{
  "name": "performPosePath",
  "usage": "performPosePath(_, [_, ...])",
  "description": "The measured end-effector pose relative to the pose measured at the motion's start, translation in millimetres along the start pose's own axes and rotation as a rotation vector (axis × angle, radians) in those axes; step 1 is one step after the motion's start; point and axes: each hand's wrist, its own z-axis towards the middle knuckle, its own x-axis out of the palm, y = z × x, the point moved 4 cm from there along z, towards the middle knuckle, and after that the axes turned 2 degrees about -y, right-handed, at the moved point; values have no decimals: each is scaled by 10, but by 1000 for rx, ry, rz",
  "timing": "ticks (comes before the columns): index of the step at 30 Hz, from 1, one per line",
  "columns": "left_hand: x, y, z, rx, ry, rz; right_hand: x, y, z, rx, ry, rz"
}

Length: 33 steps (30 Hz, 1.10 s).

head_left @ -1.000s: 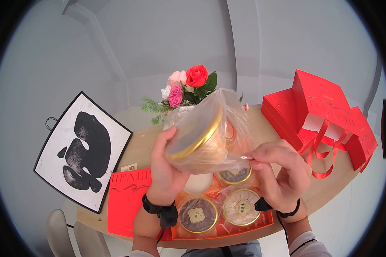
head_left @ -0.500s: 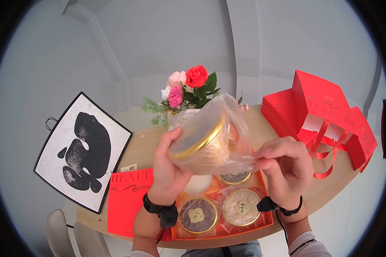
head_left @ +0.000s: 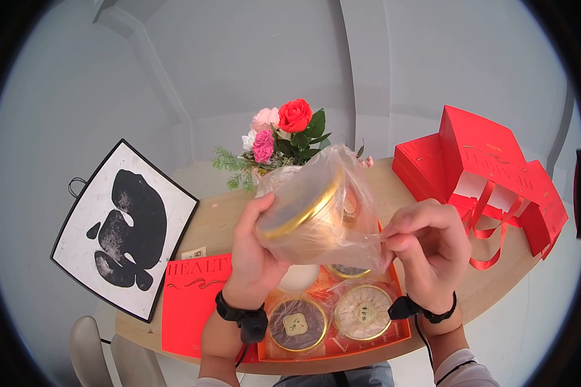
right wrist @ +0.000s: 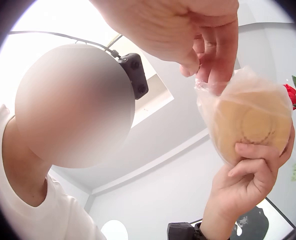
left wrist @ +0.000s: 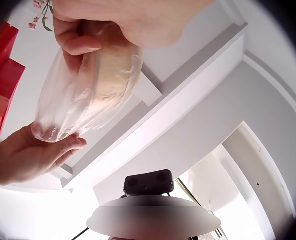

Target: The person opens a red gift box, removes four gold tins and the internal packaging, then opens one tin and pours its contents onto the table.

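Observation:
A round jar with a gold-rimmed lid (head_left: 303, 213), wrapped in a clear plastic bag (head_left: 361, 226), is held tilted above an orange-red box (head_left: 405, 329). My left hand (head_left: 252, 258) grips the wrapped jar from its left side; the left wrist view shows the fingers (left wrist: 80, 45) curled on it. My right hand (head_left: 432, 251) pinches the bag's edge between thumb and fingers, to the right of the jar. In the right wrist view the jar's pale base (right wrist: 255, 120) shows through the plastic. Wrapped round containers (head_left: 298, 324) sit in the box below.
Behind the jar stand flowers (head_left: 295, 116). Red boxes with ribbons (head_left: 490, 161) are at the right rear of the wooden table (head_left: 213, 219). A red booklet (head_left: 187, 309) and a framed black-and-white picture (head_left: 126, 226) are at the left. Chairs (head_left: 90, 348) stand at lower left.
The wrapped jar has dropped slightly. My right hand has risen a little and shifted right, with the bag's edge drawn along in its pinch.

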Motion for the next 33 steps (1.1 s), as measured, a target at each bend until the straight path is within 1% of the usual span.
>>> performPosePath(4, [5, -4, 1, 7, -2, -1, 29, -19, 2, 16, -27, 46])
performPosePath(6, [-10, -3, 9, 12, 0, 0, 31, 17, 17, -63, -50, -55])
performPosePath(7, [-16, -2, 12, 15, 2, 2, 19, 18, 22, -61, -51, -55])
performPosePath(9, [-11, -2, 14, 16, 1, 2, 6, 63, 26, -163, -22, -216])
performPosePath(11, [-13, -7, 16, 16, 0, 3, 6, 87, 25, -183, -41, -256])
performPosePath(13, [-11, -18, 13, 8, 46, 5, 0, 106, 21, -204, -60, -296])
performPosePath(15, [-6, -22, 10, 9, 55, 5, -7, 127, 13, -244, -74, -361])
performPosePath(20, [6, -23, 13, 5, 65, 10, -8, 122, 7, -268, -74, -359])
performPosePath(25, [16, -45, -2, 31, 18, 54, -5, 134, 5, -290, -69, -352])
performPosePath(29, [-34, -62, 12, 28, 48, 79, -8, 154, 11, -318, -56, -374])
performPosePath(33, [-65, -73, 18, 29, 4, 121, -20, 159, 9, -331, -52, -386])
